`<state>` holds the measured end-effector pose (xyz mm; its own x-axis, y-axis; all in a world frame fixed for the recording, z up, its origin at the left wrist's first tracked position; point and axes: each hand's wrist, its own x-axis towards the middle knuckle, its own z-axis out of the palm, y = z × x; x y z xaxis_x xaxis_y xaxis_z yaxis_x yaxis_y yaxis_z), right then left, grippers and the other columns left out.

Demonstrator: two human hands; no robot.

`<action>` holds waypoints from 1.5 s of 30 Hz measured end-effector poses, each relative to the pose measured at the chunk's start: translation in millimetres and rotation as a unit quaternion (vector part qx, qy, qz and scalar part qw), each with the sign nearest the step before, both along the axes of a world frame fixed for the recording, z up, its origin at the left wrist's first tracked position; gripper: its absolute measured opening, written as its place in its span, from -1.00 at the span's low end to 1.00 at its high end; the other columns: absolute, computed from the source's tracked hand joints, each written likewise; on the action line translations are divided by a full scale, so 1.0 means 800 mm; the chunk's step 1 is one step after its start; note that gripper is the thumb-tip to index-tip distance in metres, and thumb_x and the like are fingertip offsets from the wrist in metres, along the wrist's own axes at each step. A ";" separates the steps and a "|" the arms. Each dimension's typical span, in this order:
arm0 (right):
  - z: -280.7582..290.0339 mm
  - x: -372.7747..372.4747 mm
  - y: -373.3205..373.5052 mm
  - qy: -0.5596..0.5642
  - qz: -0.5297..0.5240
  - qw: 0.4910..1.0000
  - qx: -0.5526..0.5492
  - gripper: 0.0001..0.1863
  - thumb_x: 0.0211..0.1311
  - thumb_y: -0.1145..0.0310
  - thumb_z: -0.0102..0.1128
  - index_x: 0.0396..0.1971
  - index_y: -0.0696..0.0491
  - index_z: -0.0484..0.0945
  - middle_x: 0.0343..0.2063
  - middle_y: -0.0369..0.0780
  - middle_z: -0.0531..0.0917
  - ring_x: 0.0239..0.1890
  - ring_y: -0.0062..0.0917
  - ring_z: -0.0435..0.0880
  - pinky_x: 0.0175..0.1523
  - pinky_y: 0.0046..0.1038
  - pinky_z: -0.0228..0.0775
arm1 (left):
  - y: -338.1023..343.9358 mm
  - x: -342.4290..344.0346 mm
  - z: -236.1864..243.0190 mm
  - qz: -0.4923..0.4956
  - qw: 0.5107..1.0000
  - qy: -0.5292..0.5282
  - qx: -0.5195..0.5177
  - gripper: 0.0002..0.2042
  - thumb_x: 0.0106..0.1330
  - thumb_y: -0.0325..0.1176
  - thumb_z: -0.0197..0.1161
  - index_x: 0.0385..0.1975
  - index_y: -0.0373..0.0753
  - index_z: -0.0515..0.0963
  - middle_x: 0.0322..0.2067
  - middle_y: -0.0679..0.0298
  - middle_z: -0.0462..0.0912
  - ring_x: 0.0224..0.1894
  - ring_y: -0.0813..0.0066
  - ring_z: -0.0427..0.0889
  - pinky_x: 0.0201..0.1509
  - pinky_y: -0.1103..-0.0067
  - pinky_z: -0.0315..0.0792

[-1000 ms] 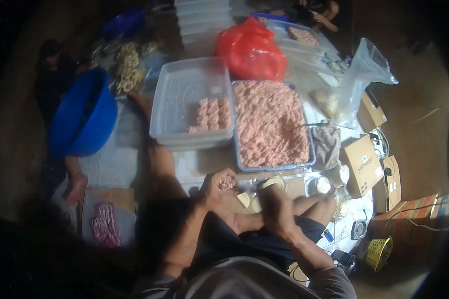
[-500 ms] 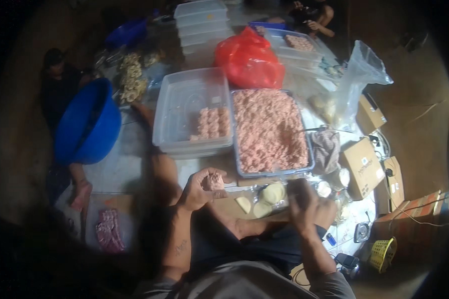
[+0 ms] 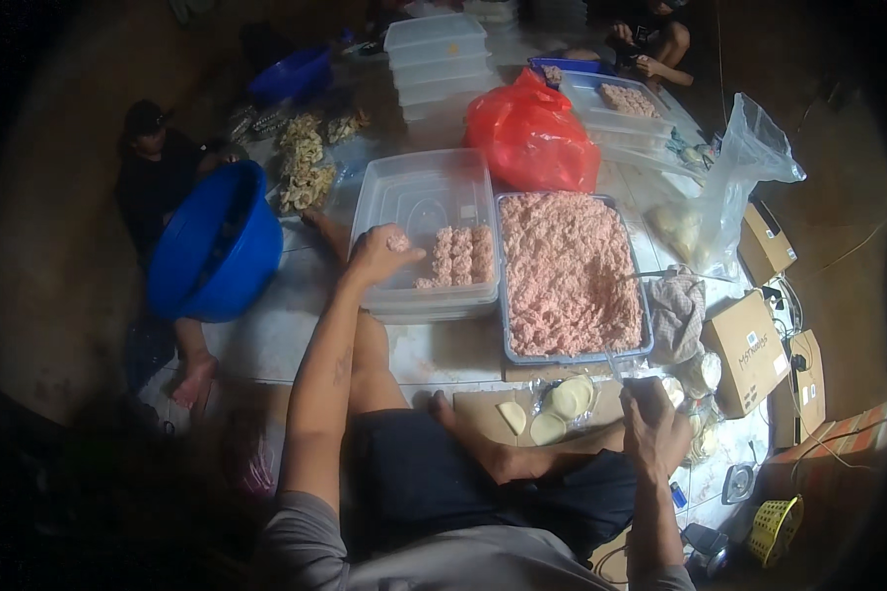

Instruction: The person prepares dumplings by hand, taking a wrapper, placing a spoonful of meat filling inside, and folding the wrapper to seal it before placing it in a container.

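Observation:
My left hand [image 3: 376, 258] is over the left side of a clear plastic box [image 3: 384, 212], its fingers closed round a dumpling [image 3: 397, 242] topped with pink mince. Rows of similar dumplings [image 3: 460, 254] sit in the box's right part. Beside the box lies a blue-rimmed tray [image 3: 650, 330] full of pink minced filling [image 3: 567, 276]. Below the tray's near right corner, my right hand [image 3: 652, 424] is closed round a thin, flat tool [image 3: 615, 366] whose narrow end points toward the tray. Pale round wrappers [image 3: 568, 399] lie between my hands on clear plastic, one folded wrapper [image 3: 511, 418] beside them.
A red plastic bag [image 3: 532, 133] and stacked clear boxes [image 3: 439, 64] stand behind. At left, a person [image 3: 153, 167] sits by a blue basin [image 3: 217, 246]; another [image 3: 650, 44] sits far right. A cloth [image 3: 677, 313], cardboard boxes [image 3: 749, 345] and a yellow basket [image 3: 776, 532] line the right.
My left hand has moved forward from above my lap to the clear box, carrying the dumpling. My right hand stays low, right of the wrappers. The whole view has shifted a little.

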<state>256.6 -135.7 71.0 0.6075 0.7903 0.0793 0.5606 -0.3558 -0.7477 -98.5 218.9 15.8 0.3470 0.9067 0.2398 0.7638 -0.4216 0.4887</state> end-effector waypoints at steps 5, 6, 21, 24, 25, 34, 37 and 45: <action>-0.014 0.013 0.000 0.026 0.009 0.999 -0.038 -0.62 0.23 0.13 0.36 -0.05 0.05 0.70 -0.34 -0.12 0.77 -0.23 -0.31 0.77 -0.04 -0.37 0.52 | 0.043 0.011 -0.042 -0.064 0.985 -0.024 -0.157 -0.46 0.28 0.15 0.39 -0.43 -0.34 0.61 -0.57 0.21 0.60 -0.44 0.51 0.58 -0.30 0.49 0.50; -0.024 0.019 -0.001 0.022 0.014 0.999 -0.028 -0.62 0.22 0.14 0.36 -0.05 0.06 0.70 -0.35 -0.12 0.77 -0.26 -0.31 0.77 -0.05 -0.36 0.52 | 0.044 0.015 -0.044 -0.047 0.977 0.021 -0.209 -0.42 0.31 0.21 0.29 -0.45 -0.34 0.61 -0.57 0.14 0.62 -0.44 0.41 0.61 -0.27 0.45 0.50; 0.004 -0.003 0.040 -0.035 0.120 0.992 0.007 -0.90 0.35 0.51 0.18 -0.24 0.21 0.62 -0.41 -0.11 0.66 -0.34 -0.37 0.64 -0.18 -0.34 0.46 | -0.030 0.029 -0.061 0.006 0.999 0.025 -0.039 -0.29 0.50 0.23 -0.03 -0.10 -0.51 0.58 -0.36 -0.11 0.63 -0.09 0.24 0.65 -0.05 0.33 0.53; -0.040 0.047 0.066 -0.139 0.176 0.973 0.049 -0.92 0.26 0.54 0.17 -0.30 0.14 0.63 -0.38 -0.05 0.68 -0.27 -0.09 0.66 -0.16 -0.18 0.47 | -0.128 0.075 -0.025 0.017 0.959 -0.270 0.085 -0.75 0.44 -0.25 0.26 -0.21 -0.36 0.64 -0.37 0.09 0.65 -0.23 0.37 0.65 -0.17 0.44 0.53; -0.036 0.049 0.081 -0.154 0.193 0.968 0.053 -0.93 0.24 0.51 0.18 -0.32 0.12 0.63 -0.36 -0.05 0.68 -0.24 -0.04 0.65 -0.15 -0.15 0.45 | -0.176 0.087 -0.018 0.008 0.956 -0.291 0.032 -0.86 0.42 -0.36 0.30 -0.25 -0.32 0.65 -0.37 0.15 0.66 -0.28 0.42 0.65 -0.21 0.47 0.53; -0.118 0.016 0.243 -0.443 0.410 0.797 -0.034 -0.85 0.34 0.39 0.03 -0.37 0.00 0.60 -0.36 -0.27 0.64 -0.20 -0.45 0.61 0.09 -0.29 0.26 | -0.321 0.158 -0.185 -0.236 0.964 0.091 -0.081 -0.72 0.13 -0.24 0.42 -0.19 -0.16 0.62 -0.17 0.08 0.56 -0.05 0.05 0.60 -0.06 0.19 0.51; -0.153 0.006 0.237 -0.888 0.187 0.403 0.116 -0.86 0.30 0.42 0.02 -0.37 -0.02 0.60 -0.36 -0.32 0.64 -0.21 -0.50 0.59 0.10 -0.29 0.24 | -0.316 0.161 -0.230 -0.254 0.961 0.077 -0.073 -0.74 0.17 -0.28 0.34 -0.16 -0.16 0.61 -0.15 0.08 0.56 -0.02 0.08 0.58 -0.04 0.18 0.50; -0.113 0.039 0.264 -0.378 0.546 0.748 -0.013 -0.90 0.32 0.34 0.09 -0.31 -0.06 0.60 -0.38 -0.30 0.68 -0.22 -0.42 0.67 0.14 -0.13 0.22 | -0.311 0.163 -0.205 -0.254 0.966 0.041 -0.024 -0.64 0.11 -0.24 0.41 -0.10 -0.17 0.54 -0.20 0.14 0.53 -0.02 0.15 0.55 0.00 0.22 0.45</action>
<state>287.7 75.4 -19.3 -0.6114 0.7897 0.0506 0.7866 0.6135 -0.0703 32.0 -29.8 -148.2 0.7662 0.6235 0.1556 0.5007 -0.7310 0.4637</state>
